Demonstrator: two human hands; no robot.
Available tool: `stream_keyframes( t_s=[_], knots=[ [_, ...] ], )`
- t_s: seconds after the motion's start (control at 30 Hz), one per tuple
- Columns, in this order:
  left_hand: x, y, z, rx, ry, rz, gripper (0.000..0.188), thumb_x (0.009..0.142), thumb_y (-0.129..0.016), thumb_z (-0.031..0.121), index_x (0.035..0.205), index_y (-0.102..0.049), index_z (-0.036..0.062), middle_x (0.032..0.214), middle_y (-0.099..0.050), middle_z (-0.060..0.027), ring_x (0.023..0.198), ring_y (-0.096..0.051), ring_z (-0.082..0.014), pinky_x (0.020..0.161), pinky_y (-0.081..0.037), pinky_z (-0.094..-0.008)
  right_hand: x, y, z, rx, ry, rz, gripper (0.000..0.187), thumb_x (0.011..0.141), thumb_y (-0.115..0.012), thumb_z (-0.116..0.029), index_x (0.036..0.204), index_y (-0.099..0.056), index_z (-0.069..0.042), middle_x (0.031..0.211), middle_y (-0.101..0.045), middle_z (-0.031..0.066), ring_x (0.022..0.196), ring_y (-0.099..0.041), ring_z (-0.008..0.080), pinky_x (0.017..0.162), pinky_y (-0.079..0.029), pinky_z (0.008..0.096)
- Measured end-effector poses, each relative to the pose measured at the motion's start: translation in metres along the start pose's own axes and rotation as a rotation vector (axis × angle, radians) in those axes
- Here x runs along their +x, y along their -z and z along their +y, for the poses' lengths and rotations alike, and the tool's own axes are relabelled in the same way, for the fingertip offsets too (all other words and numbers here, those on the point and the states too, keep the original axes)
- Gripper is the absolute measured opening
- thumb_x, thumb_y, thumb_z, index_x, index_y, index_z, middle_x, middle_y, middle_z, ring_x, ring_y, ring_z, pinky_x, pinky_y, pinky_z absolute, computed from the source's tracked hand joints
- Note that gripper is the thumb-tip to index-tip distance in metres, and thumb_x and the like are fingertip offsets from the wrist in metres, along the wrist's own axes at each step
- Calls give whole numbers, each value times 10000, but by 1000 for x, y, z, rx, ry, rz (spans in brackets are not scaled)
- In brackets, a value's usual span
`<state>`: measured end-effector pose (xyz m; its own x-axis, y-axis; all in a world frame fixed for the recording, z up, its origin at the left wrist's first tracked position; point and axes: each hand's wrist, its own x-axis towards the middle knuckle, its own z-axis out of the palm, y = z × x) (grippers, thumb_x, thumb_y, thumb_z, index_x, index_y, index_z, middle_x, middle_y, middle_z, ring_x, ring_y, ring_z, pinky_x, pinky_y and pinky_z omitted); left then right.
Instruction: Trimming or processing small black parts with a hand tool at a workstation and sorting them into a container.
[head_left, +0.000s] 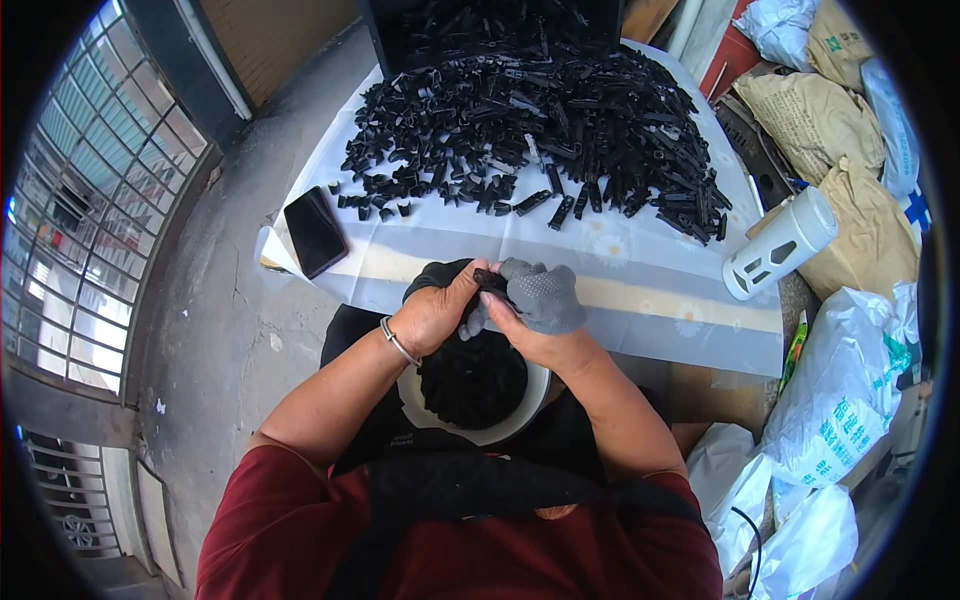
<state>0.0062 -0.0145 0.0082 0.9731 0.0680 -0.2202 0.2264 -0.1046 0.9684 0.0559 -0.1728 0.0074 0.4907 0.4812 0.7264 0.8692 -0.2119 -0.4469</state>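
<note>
My left hand and my right hand meet above a pale bowl in my lap. Between their thumbs and fingers is a small black plastic part, partly covered by the fingers. Grey dotted glove fabric covers the fingers of my right hand, while its thumb is bare. A metal bangle circles my left wrist. Small black pieces fill much of the bowl; single shapes there are hard to make out.
Ahead, a cloth-covered table carries a wide heap of black plastic parts, spilling from a dark bin. A phone lies at the left, a white tumbler at the right. Sacks crowd the right side.
</note>
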Motion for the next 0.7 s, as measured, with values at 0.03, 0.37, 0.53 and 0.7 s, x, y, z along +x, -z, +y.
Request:
stream_keyframes(
  t_s=[0.03,0.37,0.53,0.7],
  knots=[
    [3,1,-5,-30,-86,1,425,934,-426,385,997,-603,4,867,-600,-32,779,-515,-98,709,-434,-237,1,1,-2,-18,-11,-68,240,770,-645,-192,935,-579,-31,694,-593,107,602,-557,269,567,-426,379],
    [2,4,15,259,-184,40,466,938,-378,390,823,-584,-12,611,-544,-112,544,-486,-201,554,-418,-326,-4,24,2,-278,28,-227,154,788,-616,-208,792,-619,-55,790,-609,87,692,-549,293,637,-425,387],
    [-3,-8,20,516,-388,41,428,948,-337,322,852,-582,-16,745,-604,-207,673,-569,-376,641,-456,-377,-4,6,-6,-362,102,-196,101,769,-597,-182,765,-613,-82,745,-604,83,680,-570,279,600,-434,390],
    [-2,8,18,884,-322,-159,396,912,-400,324,795,-581,-8,760,-603,-205,716,-577,-379,674,-455,-430,-1,17,0,-147,-32,-429,202,817,-546,-250,787,-606,-59,763,-602,120,732,-570,319,654,-442,416]
  ],
)
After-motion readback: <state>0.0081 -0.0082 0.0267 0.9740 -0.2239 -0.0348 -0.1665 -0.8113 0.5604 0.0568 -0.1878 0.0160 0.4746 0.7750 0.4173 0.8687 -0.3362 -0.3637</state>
